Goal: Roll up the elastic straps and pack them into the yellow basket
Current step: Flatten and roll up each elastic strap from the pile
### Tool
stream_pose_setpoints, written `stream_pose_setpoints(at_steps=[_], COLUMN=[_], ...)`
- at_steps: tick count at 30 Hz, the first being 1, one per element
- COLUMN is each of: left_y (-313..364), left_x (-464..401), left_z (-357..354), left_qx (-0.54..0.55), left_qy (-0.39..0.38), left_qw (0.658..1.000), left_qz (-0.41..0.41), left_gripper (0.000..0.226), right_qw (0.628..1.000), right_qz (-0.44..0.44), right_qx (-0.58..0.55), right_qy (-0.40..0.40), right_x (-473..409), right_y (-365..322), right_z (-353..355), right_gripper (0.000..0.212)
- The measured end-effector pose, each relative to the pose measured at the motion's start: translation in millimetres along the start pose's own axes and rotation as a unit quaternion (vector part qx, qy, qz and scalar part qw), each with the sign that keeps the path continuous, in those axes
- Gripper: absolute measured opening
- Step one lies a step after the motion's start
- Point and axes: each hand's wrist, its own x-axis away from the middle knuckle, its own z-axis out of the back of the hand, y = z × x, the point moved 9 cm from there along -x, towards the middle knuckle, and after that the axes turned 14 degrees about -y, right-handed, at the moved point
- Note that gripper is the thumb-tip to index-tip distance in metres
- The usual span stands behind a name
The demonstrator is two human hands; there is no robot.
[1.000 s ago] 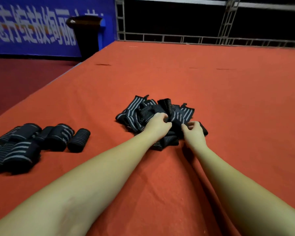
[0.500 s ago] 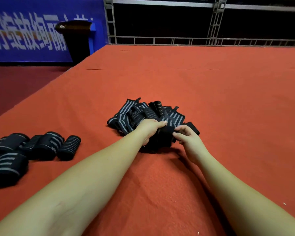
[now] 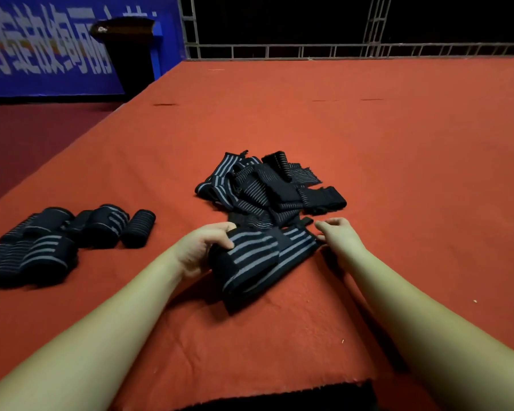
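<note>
A black elastic strap with grey stripes (image 3: 258, 259) lies folded on the red cloth just in front of me. My left hand (image 3: 202, 247) grips its left end, fingers curled over the top. My right hand (image 3: 339, 235) pinches the strap's right end at the edge. Behind it sits a loose pile of unrolled straps (image 3: 267, 185). Several rolled straps (image 3: 57, 235) lie in a group at the left. No yellow basket is in view.
The red cloth-covered table (image 3: 398, 173) stretches far back and right. Its left edge drops to a dark red floor. A black bin (image 3: 131, 51) and a blue banner stand beyond the far left corner; a metal railing runs along the back.
Both hands have pulled one striped strap out of the pile and drawn it toward me. The strap now lies separate in front of the pile.
</note>
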Motion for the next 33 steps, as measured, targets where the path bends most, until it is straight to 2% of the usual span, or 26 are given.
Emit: stream_pose_setpoints(at_steps=[3, 5, 7, 10, 11, 13, 14, 16, 18, 20, 22, 24, 27, 29, 33], left_y=[-4, -4, -5, -5, -3, 12, 19, 16, -2, -18, -23, -23, -29, -31, -29], left_x=[24, 32, 38, 42, 44, 44, 42, 36, 25, 12, 2, -6, -15, -18, -17], left_z=[4, 9, 19, 40, 45, 37, 23, -3, -24, -37, -43, -44, -41, -42, -54], left_qx=[-0.039, -0.11, -0.229, -0.414, -0.483, -0.633, -0.662, -0.647, -0.62, -0.621, -0.617, -0.625, -0.645, -0.67, -0.749], left_qy=[-0.007, -0.011, -0.005, 0.054, 0.081, 0.148, 0.171, 0.179, 0.157, 0.144, 0.165, 0.196, 0.196, 0.192, 0.184], left_qw=[0.999, 0.991, 0.964, 0.88, 0.834, 0.713, 0.69, 0.713, 0.741, 0.742, 0.743, 0.731, 0.712, 0.694, 0.63], left_qz=[0.035, 0.079, 0.138, 0.228, 0.256, 0.262, 0.238, 0.202, 0.204, 0.21, 0.201, 0.189, 0.196, 0.179, 0.096], left_gripper=[0.02, 0.013, 0.009, 0.017, 0.023, 0.035, 0.036, 0.027, 0.023, 0.033, 0.044, 0.052, 0.06, 0.055, 0.044], right_qw=[0.987, 0.969, 0.96, 0.941, 0.935, 0.934, 0.936, 0.946, 0.959, 0.972, 0.979, 0.98, 0.98, 0.977, 0.974], right_qz=[-0.003, 0.008, 0.014, 0.02, 0.023, 0.038, 0.048, 0.068, 0.084, 0.099, 0.114, 0.123, 0.131, 0.137, 0.144], right_qx=[0.161, 0.246, 0.279, 0.33, 0.342, 0.345, 0.339, 0.309, 0.264, 0.208, 0.168, 0.155, 0.153, 0.163, 0.173], right_qy=[0.007, -0.008, -0.032, -0.076, -0.084, -0.084, -0.078, -0.064, -0.052, -0.04, -0.026, -0.01, 0.004, 0.008, 0.015], right_x=[8, 12, 19, 28, 31, 39, 43, 52, 62, 71, 78, 85, 90, 92, 93], right_y=[-12, -20, -24, -24, -23, -23, -22, -21, -18, -13, -11, -8, -3, -2, -2], right_z=[-8, -20, -31, -47, -51, -55, -55, -55, -55, -52, -48, -43, -40, -41, -42], right_gripper=[0.057, 0.056, 0.048, 0.037, 0.034, 0.028, 0.027, 0.026, 0.024, 0.023, 0.022, 0.025, 0.027, 0.027, 0.028])
